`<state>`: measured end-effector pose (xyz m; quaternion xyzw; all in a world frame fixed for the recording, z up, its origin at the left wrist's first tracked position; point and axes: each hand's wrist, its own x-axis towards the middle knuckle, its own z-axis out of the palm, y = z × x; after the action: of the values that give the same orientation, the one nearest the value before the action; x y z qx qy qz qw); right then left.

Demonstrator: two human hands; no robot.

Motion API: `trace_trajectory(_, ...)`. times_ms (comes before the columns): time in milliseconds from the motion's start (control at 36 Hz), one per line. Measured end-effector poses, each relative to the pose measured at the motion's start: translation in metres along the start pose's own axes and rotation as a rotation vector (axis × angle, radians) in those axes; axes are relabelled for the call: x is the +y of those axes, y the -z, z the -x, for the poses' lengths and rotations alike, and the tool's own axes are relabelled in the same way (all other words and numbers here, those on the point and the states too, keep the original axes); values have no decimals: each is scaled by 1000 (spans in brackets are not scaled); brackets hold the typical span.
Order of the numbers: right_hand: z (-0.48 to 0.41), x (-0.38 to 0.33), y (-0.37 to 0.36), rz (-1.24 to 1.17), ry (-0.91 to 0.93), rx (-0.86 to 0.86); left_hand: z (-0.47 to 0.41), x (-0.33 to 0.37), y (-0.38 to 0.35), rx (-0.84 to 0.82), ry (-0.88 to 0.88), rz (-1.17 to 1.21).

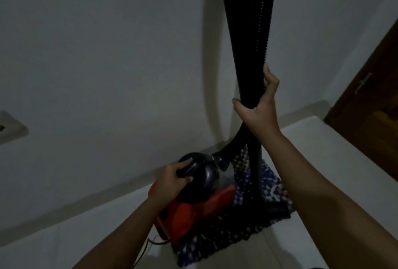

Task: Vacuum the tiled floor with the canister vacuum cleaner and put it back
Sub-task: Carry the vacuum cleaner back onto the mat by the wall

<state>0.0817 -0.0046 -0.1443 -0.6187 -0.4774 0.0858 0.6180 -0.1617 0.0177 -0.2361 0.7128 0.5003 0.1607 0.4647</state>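
A red and black canister vacuum [193, 206] sits low in the room's corner, partly over a dark patterned mat [243, 221]. My left hand [172, 179] is closed on the black handle on top of the canister. Its ribbed black hose [261, 21] and black wand [235, 31] rise together toward the top of the view. My right hand [258, 105] wraps around both at mid height. The wand's floor head [277, 209] rests on the mat beside the canister. The pale tiled floor [323, 161] spreads to the right.
White walls [107, 53] meet in the corner right behind the vacuum. A brown wooden door with a handle [370, 96] stands at the right. A wall socket [10, 126] sits at the far left. A thin power cord [148, 247] trails from the canister toward me.
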Motion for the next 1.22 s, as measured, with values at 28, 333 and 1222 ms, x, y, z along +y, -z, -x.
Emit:
trace_trajectory(28,4,12,1,-4,16,-9,-7,-7,-6,2,-13,-9)
trace_trajectory(333,43,91,-1,-103,-2,-11,-45,-63,-50,48,-92,-121)
trace_trajectory(1222,78,110,-31,-70,-7,235,-115,-85,-65,-150,-80,-134)
